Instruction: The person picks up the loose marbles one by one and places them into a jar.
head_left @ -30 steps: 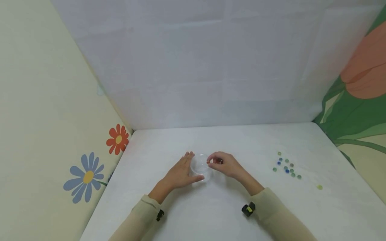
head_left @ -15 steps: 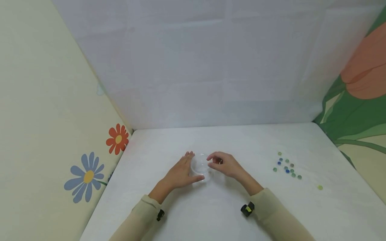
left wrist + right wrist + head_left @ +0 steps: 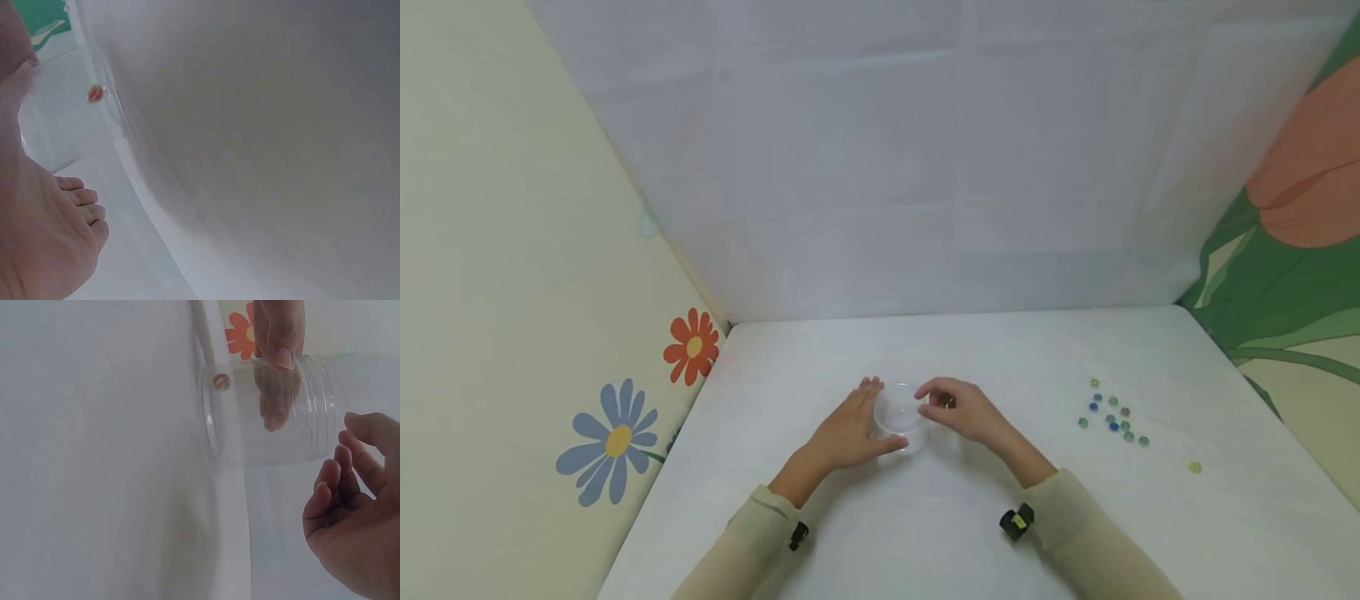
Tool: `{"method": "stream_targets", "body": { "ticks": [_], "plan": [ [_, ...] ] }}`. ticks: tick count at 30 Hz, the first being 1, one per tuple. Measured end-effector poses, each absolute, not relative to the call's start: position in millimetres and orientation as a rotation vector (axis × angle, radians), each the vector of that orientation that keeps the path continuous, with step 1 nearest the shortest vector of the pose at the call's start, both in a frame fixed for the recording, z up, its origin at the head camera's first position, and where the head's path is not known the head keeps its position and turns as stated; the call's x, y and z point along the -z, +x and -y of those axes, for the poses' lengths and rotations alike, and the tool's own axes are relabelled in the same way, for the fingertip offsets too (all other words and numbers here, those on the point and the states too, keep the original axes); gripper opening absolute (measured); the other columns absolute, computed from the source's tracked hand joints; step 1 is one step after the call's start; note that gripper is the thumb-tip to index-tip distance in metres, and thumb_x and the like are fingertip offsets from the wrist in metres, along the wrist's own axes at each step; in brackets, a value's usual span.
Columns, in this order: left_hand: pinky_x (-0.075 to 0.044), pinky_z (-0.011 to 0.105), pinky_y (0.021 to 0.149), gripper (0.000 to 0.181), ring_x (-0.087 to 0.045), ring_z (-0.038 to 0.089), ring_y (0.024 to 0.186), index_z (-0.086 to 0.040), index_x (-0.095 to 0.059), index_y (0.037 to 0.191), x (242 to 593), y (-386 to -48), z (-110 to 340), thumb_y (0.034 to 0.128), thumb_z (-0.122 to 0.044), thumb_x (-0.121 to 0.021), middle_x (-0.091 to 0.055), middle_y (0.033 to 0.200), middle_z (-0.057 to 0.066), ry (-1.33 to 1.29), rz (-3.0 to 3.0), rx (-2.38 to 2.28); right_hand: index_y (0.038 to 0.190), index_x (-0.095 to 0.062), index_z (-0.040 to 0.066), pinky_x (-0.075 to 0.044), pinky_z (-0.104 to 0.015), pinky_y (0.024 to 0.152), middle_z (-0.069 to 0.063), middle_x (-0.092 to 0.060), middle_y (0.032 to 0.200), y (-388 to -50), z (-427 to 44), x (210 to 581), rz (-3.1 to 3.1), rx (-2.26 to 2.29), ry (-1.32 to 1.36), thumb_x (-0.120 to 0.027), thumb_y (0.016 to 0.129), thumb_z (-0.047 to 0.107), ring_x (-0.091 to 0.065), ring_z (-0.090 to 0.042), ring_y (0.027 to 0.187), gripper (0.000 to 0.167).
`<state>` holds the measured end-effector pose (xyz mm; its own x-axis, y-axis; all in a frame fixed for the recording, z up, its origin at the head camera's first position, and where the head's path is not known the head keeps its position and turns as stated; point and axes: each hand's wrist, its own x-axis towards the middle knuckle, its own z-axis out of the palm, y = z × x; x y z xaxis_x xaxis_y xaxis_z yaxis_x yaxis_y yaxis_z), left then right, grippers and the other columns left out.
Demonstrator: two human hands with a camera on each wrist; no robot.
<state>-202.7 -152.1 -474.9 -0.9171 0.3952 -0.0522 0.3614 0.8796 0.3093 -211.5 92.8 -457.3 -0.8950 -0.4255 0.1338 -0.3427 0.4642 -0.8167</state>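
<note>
A clear jar [image 3: 901, 417] stands upright on the white table. My left hand [image 3: 847, 429] rests around its left side, fingers behind and thumb across the front. In the right wrist view, a red-orange marble [image 3: 222, 382] lies at the bottom of the clear jar [image 3: 250, 447]; the same marble [image 3: 95, 93] shows in the left wrist view. My right hand [image 3: 962, 410] hovers at the jar's right rim, thumb and index finger apart. Nothing is between the fingers of the right hand [image 3: 359, 512].
Several green, blue and brownish marbles [image 3: 1114, 426] lie scattered on the right side of the white table [image 3: 1000, 350]. A yellow-green marble [image 3: 1195, 467] lies apart, nearer the front right. A white sheet hangs behind the table; flower-patterned walls flank it.
The red-orange marble was pinched in my right fingers above the rim; it is now inside the jar, at the bottom. My fingers have parted. The left hand has stayed in place.
</note>
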Motion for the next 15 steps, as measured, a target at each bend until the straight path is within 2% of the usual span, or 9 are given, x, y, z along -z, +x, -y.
{"method": "stream_targets", "body": {
  "ticks": [4,11,15],
  "plan": [
    [-0.028,0.051,0.122,0.114,-0.019,0.030,0.155,-0.006,-0.019,0.162,475,-203,152,0.0840,-0.080,-0.057,-0.019,0.168,0.013,0.582,-2.936,-0.448,0.116,-0.071,0.009,-0.050,-0.025,0.069,0.003,-0.060,0.087,-211,-98,457,-2.619,1.420,-0.687,-0.070,0.097,0.022,-0.055,-0.014,0.080,0.024],
    [-0.028,0.051,0.123,0.114,-0.019,0.030,0.155,-0.007,-0.018,0.162,476,-203,152,0.0836,-0.080,-0.057,-0.018,0.169,0.012,0.583,-2.935,-0.451,0.115,-0.071,0.014,-0.050,-0.026,0.070,0.003,-0.060,0.086,-208,-111,457,-2.654,1.394,-0.622,-0.071,0.096,0.022,-0.055,-0.013,0.080,0.021],
    [-0.027,0.050,0.123,0.115,-0.019,0.030,0.155,-0.007,-0.018,0.162,478,-204,153,0.0830,-0.081,-0.057,-0.018,0.169,0.012,0.587,-2.939,-0.453,0.117,-0.070,0.010,-0.050,-0.026,0.070,0.002,-0.061,0.086,-206,-121,455,-2.662,1.393,-0.580,-0.071,0.096,0.021,-0.056,-0.015,0.080,0.024]
  ]
}}
